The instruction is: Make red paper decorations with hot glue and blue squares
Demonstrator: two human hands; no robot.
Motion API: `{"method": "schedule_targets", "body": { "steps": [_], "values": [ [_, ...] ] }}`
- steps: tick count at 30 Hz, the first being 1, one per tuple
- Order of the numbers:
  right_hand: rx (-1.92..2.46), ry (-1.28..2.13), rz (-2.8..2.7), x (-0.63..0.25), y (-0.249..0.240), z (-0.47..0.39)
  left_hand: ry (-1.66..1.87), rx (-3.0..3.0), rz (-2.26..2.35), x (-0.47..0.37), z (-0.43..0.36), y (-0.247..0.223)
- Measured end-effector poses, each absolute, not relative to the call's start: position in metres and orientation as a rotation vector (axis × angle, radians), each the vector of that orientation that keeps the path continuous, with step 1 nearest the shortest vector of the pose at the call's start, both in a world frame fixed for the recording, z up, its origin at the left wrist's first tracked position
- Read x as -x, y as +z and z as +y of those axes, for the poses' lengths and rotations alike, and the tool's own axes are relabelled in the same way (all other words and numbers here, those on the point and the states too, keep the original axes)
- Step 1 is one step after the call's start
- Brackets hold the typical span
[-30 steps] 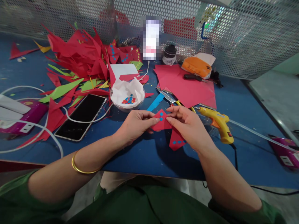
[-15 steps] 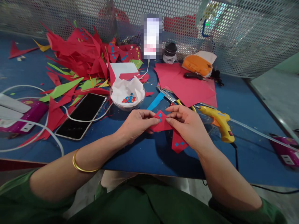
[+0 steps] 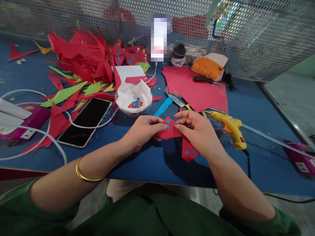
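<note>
A folded strip of red paper (image 3: pixel 174 131) with small blue squares on it is held above the blue table's front part. My left hand (image 3: pixel 144 130) pinches its left end between thumb and fingers, beside two blue squares. On the other side, my right hand (image 3: pixel 197 130) grips the paper near its fold, and a lower flap with more blue squares hangs beneath the palm. Just beyond my left hand lies a blue paper strip (image 3: pixel 163 106). A lined bowl (image 3: pixel 133 111) behind it contains small blue and orange-red pieces.
Scissors (image 3: pixel 177 101) and red sheets (image 3: pixel 197 87) lie behind my hands. A yellow glue gun (image 3: pixel 228 126) is at right. At left are a black-screened phone (image 3: pixel 86 123), a white cable and a heap of red scraps (image 3: pixel 81 55). A lit phone (image 3: pixel 158 39) stands at the back.
</note>
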State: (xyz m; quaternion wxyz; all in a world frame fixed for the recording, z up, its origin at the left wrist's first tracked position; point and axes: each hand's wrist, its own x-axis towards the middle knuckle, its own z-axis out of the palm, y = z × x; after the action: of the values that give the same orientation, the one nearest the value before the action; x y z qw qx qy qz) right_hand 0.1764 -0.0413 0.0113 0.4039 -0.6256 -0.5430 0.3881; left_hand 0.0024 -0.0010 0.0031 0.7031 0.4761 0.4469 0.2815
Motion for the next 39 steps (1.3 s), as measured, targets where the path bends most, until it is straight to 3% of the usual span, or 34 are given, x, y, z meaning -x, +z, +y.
{"method": "schedule_targets", "body": {
  "steps": [28, 39],
  "values": [
    [1.596, 0.946, -1.414, -0.184, 0.015, -0.042, 0.592, -1.051, 0.977, -0.002, 0.0, 0.002],
    [1.515, 1.151, -1.169, -0.197, 0.019, -0.037, 0.568, -1.05, 1.027, -0.001, 0.003, 0.0]
  ]
}}
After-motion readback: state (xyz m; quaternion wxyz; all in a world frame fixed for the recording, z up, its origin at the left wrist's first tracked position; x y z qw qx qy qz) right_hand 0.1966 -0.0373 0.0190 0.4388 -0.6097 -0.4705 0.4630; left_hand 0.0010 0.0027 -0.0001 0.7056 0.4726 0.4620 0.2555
